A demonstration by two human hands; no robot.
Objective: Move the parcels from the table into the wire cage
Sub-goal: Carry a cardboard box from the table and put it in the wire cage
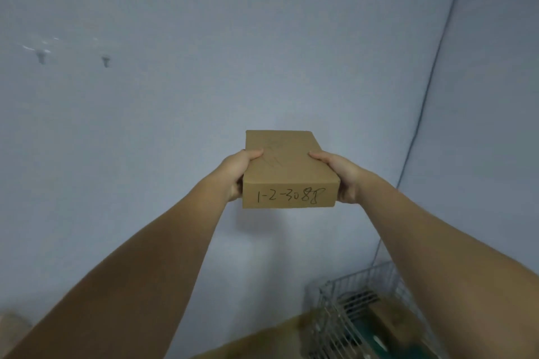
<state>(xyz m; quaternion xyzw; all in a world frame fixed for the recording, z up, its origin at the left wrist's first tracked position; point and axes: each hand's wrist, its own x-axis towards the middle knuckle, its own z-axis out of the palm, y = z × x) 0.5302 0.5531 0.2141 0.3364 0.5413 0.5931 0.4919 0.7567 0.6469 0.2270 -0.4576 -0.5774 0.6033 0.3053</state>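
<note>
A person holds a brown cardboard parcel [287, 172] out at arm's length in front of a pale blue wall [175, 96], the left hand [237, 173] and right hand [339, 178] each clamped on one side, thumbs on top and fingers curled under its ends. The near face carries a handwritten number, "1-2-3088". The parcel is in the air, well above and to the left of the wire cage [350, 309], which stands low at the lower right near the corner of the room. Inside the cage lies what appears to be at least one brown parcel already delivered, though the mesh and blur make a count impossible. The counter itself is out of view, so how many parcels wait there cannot be told. This parcel looks to be mid-transfer: lifted, not yet lowered into the cage.
</note>
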